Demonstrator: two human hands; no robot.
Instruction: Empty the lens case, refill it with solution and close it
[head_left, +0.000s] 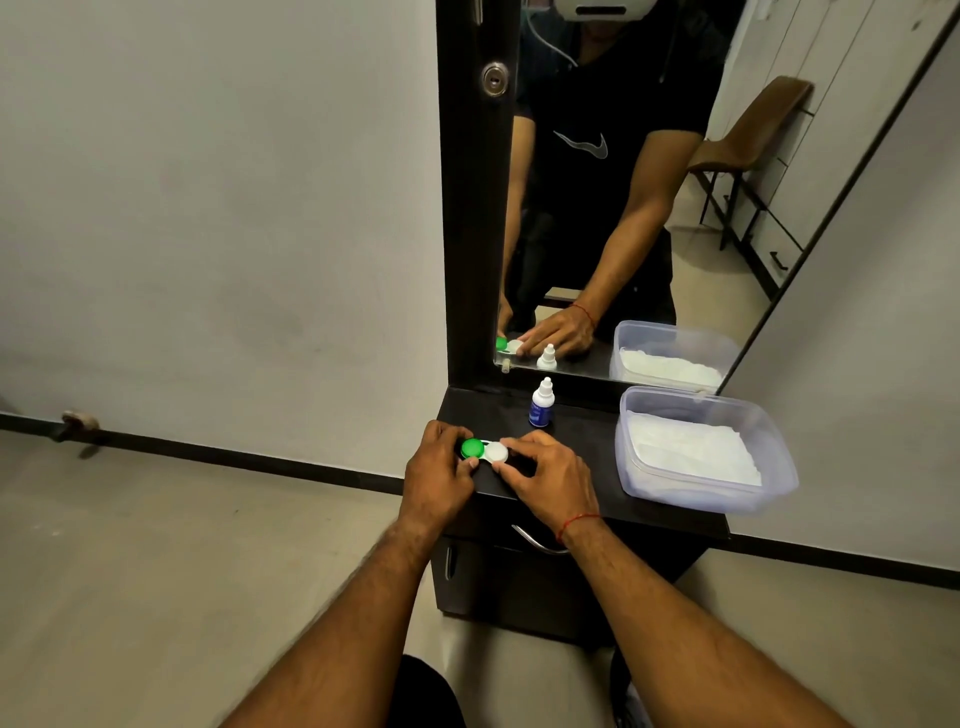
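Currently: both hands on lens case (484, 453), both caps on, at front of dark surface (587, 457).

Left hand (439, 470) fingers pinch the end with the green cap (472, 448); right hand (550, 480) fingers close round the white cap (497, 452). Solution bottle (542, 402) stands capped just behind; plastic tub (701, 452) with white tissue sits to the right. Risks, as judged: case lies near the front edge, so a slipping twist could skid it off; once opened, liquid may spill on the surface rather than into the tub.

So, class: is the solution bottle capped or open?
Capped: the solution bottle stands upright behind the lens case, white cap on, untouched by either hand.
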